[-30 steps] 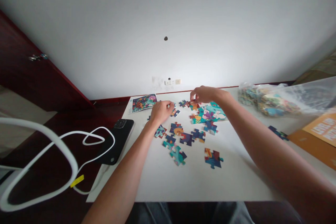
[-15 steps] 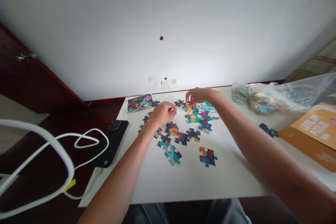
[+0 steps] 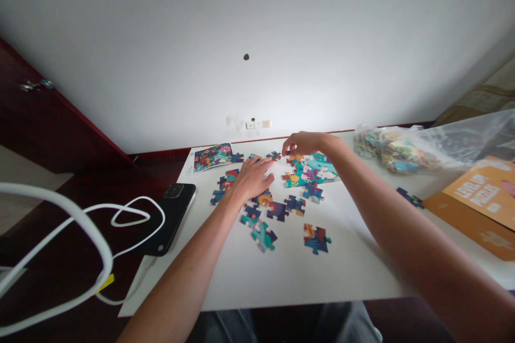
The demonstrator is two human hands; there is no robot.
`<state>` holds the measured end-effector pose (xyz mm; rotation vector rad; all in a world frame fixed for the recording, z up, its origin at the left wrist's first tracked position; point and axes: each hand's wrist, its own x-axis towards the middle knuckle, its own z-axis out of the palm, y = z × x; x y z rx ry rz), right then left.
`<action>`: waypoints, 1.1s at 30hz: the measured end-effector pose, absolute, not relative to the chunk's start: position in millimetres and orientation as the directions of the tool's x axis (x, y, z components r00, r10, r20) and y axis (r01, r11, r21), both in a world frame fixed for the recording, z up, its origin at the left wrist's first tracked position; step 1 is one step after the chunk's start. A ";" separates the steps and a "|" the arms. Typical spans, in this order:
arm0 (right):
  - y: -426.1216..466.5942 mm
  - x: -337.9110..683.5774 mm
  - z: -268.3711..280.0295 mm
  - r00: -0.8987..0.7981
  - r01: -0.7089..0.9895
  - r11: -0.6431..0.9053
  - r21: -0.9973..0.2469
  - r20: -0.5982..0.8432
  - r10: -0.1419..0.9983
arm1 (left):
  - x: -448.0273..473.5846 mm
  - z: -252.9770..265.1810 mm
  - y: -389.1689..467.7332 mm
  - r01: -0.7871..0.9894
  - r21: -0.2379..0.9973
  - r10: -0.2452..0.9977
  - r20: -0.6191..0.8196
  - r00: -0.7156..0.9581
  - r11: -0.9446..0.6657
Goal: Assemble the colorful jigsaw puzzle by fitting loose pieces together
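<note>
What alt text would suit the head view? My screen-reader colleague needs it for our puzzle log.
A person's right hand pinches a puzzle piece at the edge of a joined patch on a white table, while the left hand lies open among loose pieces. A phone sits at the table's left edge; a bag of pieces and an orange box lie to the right.

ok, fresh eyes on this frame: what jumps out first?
The bright jigsaw pieces scattered mid-table on the white table, with a joined teal section at the far side. Both hands are over them: the left hand lies flat on loose pieces, and the right hand pinches at a piece by the joined section's far corner. Off to the left, a black phone sits at the table edge beside a looping white cable.
</note>
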<state>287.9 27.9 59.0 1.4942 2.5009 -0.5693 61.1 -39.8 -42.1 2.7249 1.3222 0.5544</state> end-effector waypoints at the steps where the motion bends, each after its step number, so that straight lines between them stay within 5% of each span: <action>1: 27.2 287.9 59.7 -0.488 0.871 0.425 -0.246 -0.342 0.803 | 61.0 -42.4 -39.8 0.756 0.206 0.777 0.289 0.559 -0.621; 10: 25.7 283.3 57.6 -0.421 0.897 0.318 -0.305 -0.376 0.825 | 57.5 -41.7 -39.9 0.815 0.218 0.833 0.289 0.472 -0.537; 17: 20.1 278.6 63.1 -0.577 0.781 0.399 -0.480 -0.311 0.755 | 55.7 -45.6 -35.7 0.821 0.185 0.831 0.278 0.483 -0.540; 25: 12.9 282.4 70.4 -0.660 0.742 0.463 -0.485 -0.405 0.633 | 54.5 -46.5 -35.4 0.838 0.197 0.849 0.274 0.452 -0.509; 33: 22.5 282.6 64.2 -0.512 0.852 0.414 -0.320 -0.348 0.785 | 58.9 -36.5 -35.0 0.748 0.244 0.765 0.407 0.498 -0.617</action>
